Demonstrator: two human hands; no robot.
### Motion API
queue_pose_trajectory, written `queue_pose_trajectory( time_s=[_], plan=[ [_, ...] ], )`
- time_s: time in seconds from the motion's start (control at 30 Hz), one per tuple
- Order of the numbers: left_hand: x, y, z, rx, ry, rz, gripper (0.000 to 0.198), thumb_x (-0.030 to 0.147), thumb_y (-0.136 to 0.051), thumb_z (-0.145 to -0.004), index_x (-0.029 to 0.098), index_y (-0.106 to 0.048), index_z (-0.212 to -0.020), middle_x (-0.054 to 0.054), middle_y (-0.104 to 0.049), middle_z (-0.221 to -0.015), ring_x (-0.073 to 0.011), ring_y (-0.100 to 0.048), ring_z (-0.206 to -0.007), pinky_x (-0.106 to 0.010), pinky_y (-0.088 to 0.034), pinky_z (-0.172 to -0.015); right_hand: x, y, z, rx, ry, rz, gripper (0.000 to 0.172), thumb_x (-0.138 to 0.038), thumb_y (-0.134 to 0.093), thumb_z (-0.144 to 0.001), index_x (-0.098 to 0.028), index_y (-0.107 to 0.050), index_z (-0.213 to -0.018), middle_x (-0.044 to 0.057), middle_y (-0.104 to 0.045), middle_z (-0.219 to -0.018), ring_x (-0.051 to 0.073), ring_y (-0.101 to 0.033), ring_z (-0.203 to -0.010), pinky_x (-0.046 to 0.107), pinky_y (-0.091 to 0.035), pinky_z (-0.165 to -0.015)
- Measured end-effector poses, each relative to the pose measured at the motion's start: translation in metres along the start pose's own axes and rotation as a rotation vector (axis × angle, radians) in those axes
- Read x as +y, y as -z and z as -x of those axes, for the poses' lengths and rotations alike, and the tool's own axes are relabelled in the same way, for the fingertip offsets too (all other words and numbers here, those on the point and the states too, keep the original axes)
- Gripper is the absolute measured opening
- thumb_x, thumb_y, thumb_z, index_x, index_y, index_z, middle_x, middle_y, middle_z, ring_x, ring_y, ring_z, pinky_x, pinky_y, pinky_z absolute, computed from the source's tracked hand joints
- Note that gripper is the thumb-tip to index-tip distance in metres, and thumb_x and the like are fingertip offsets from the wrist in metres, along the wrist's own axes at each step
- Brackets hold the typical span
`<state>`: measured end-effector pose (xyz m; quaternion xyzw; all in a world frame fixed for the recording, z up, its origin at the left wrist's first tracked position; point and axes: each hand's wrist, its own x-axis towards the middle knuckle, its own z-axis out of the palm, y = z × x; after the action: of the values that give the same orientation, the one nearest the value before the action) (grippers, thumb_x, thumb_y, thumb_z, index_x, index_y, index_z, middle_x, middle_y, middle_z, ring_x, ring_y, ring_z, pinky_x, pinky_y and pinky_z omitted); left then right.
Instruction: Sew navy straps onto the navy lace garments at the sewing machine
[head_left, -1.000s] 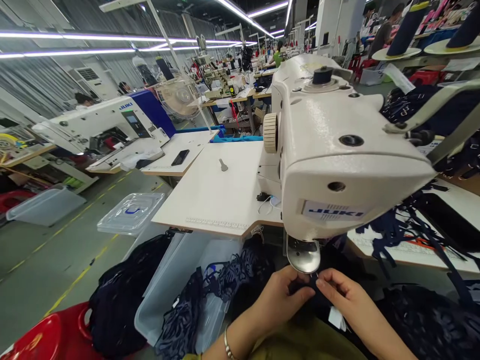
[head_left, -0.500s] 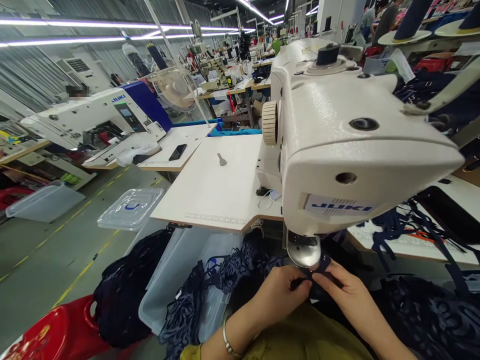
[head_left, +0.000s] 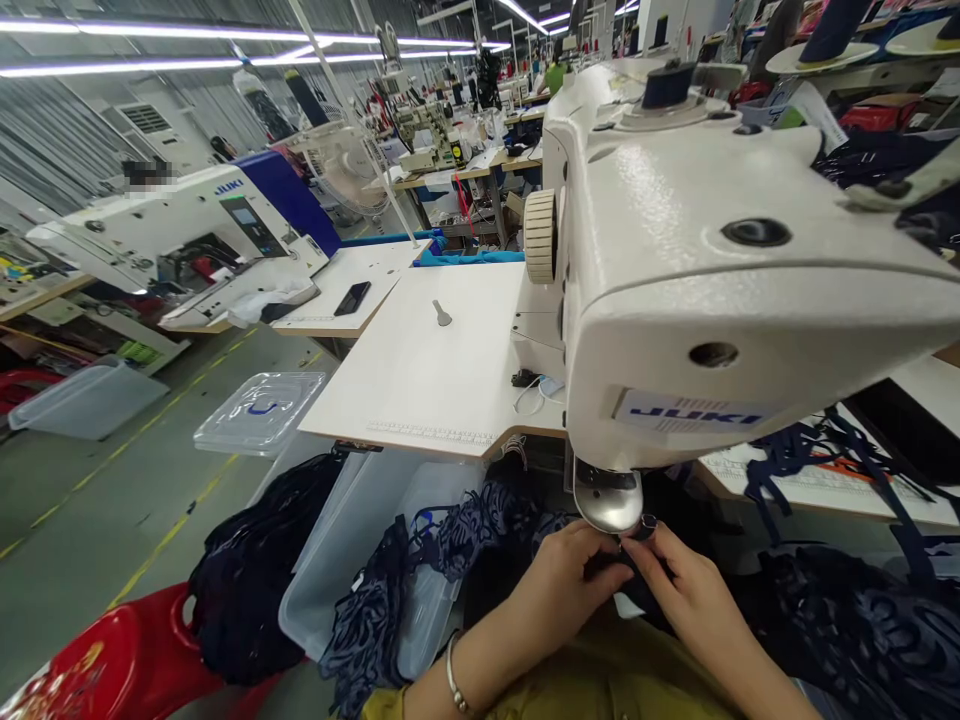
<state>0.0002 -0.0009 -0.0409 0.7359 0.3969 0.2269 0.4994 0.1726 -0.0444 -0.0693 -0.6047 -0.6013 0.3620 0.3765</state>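
My left hand (head_left: pixel 574 570) is closed in a pinch just below the rounded metal guard (head_left: pixel 609 502) of a white JUKI sewing machine (head_left: pixel 675 330). What its fingertips grip is hidden. Close against it, my right hand (head_left: pixel 686 585) pinches a dark navy strap (head_left: pixel 649 521), of which only a small looped end shows above the fingers. Both sets of fingertips nearly meet under the guard. A small white piece (head_left: pixel 628 605) hangs below, between the hands.
Patterned navy straps (head_left: pixel 367 610) spill over a clear plastic bin (head_left: pixel 315 600) on the left. More dark fabric (head_left: pixel 862 620) lies to the right. The white tabletop (head_left: pixel 420 370) holds a flat metal piece (head_left: pixel 441 314). A red stool (head_left: pixel 112 650) stands lower left.
The view has moved slightly closer to the machine. My hands stay under the guard with small finger shifts; less dark fabric shows between them, and the white piece has come into sight.
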Motion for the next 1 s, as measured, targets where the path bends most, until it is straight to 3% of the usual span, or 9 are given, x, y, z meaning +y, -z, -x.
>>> queue_pose_trajectory(
  time_s=[0.13,0.3,0.37,0.43,0.53,0.63,0.8,0.9,1.0],
  plan=[
    [-0.001,0.0,0.001,-0.014,0.08,0.02,0.008,0.02,-0.067,-0.081,0.017,-0.07,-0.087,0.0,-0.066,-0.085,-0.0138,-0.06,-0.079,-0.02,-0.043,-0.073,-0.003,0.002,-0.005,-0.106,-0.108,-0.089,0.028,-0.043,-0.047,-0.093,-0.022,-0.064,-0.097,0.003,-0.07,-0.087,0.02,-0.067,-0.084,0.024,-0.053,-0.071],
    [-0.003,-0.006,0.001,-0.025,0.169,0.029,0.018,0.03,-0.061,-0.083,0.014,-0.069,-0.079,0.002,-0.061,-0.068,-0.0115,-0.052,-0.064,-0.019,-0.039,-0.06,-0.009,0.002,-0.008,-0.042,-0.135,-0.204,0.031,-0.044,-0.049,-0.092,-0.02,-0.067,-0.1,0.005,-0.071,-0.092,0.022,-0.066,-0.09,0.027,-0.054,-0.08],
    [-0.006,-0.009,0.0,-0.024,0.193,0.029,0.02,0.029,-0.058,-0.084,0.013,-0.067,-0.08,0.002,-0.059,-0.065,-0.0104,-0.049,-0.06,-0.019,-0.037,-0.055,-0.008,0.0,-0.003,0.011,-0.052,-0.151,0.027,-0.04,-0.049,-0.093,-0.022,-0.069,-0.096,0.005,-0.07,-0.089,0.021,-0.066,-0.087,0.027,-0.054,-0.076],
    [-0.009,-0.012,-0.002,-0.032,0.202,0.028,0.023,0.028,-0.052,-0.087,0.011,-0.066,-0.08,0.003,-0.056,-0.063,-0.0094,-0.046,-0.056,-0.018,-0.034,-0.051,-0.005,0.0,0.001,0.041,0.129,-0.087,0.024,-0.033,-0.048,-0.094,-0.024,-0.07,-0.094,0.006,-0.069,-0.091,0.021,-0.065,-0.089,0.029,-0.054,-0.078],
    [-0.011,-0.014,-0.002,-0.039,0.174,0.004,0.025,0.025,-0.048,-0.089,0.012,-0.063,-0.073,0.003,-0.052,-0.061,-0.0088,-0.045,-0.057,-0.018,-0.033,-0.051,-0.003,0.004,0.003,-0.017,0.254,-0.082,0.019,-0.028,-0.052,-0.091,-0.026,-0.07,-0.096,0.006,-0.068,-0.095,0.02,-0.064,-0.092,0.029,-0.053,-0.08],
    [-0.008,-0.012,0.001,-0.023,0.125,-0.053,0.025,0.026,-0.054,-0.088,0.013,-0.061,-0.068,0.003,-0.052,-0.061,-0.0093,-0.046,-0.059,-0.019,-0.034,-0.054,-0.004,0.009,0.0,-0.066,0.074,-0.143,0.01,-0.032,-0.063,-0.084,-0.025,-0.069,-0.086,0.002,-0.068,-0.086,0.019,-0.065,-0.083,0.025,-0.054,-0.073],
    [0.004,-0.006,0.005,-0.038,0.022,-0.112,0.005,0.021,-0.065,-0.085,0.017,-0.067,-0.082,-0.002,-0.064,-0.085,-0.015,-0.058,-0.08,-0.022,-0.043,-0.073,-0.007,0.007,-0.003,-0.016,-0.234,-0.255,0.022,-0.044,-0.063,-0.081,-0.023,-0.068,-0.08,0.0,-0.069,-0.074,0.019,-0.066,-0.073,0.023,-0.052,-0.065],
    [0.007,-0.005,0.004,-0.002,0.007,-0.122,0.012,0.018,-0.066,-0.085,0.019,-0.067,-0.096,-0.004,-0.065,-0.098,-0.0167,-0.06,-0.089,-0.024,-0.045,-0.08,-0.007,0.002,0.0,0.027,-0.247,-0.227,0.028,-0.049,-0.059,-0.082,-0.023,-0.069,-0.083,0.001,-0.071,-0.077,0.02,-0.066,-0.073,0.024,-0.052,-0.064],
    [0.007,-0.006,0.003,0.035,0.012,-0.119,0.009,0.017,-0.068,-0.084,0.019,-0.069,-0.092,-0.003,-0.066,-0.093,-0.015,-0.062,-0.083,-0.022,-0.046,-0.075,-0.005,-0.002,0.003,0.068,-0.168,-0.164,0.028,-0.048,-0.056,-0.085,-0.023,-0.069,-0.084,0.002,-0.072,-0.082,0.02,-0.066,-0.078,0.024,-0.052,-0.067]
  ],
)
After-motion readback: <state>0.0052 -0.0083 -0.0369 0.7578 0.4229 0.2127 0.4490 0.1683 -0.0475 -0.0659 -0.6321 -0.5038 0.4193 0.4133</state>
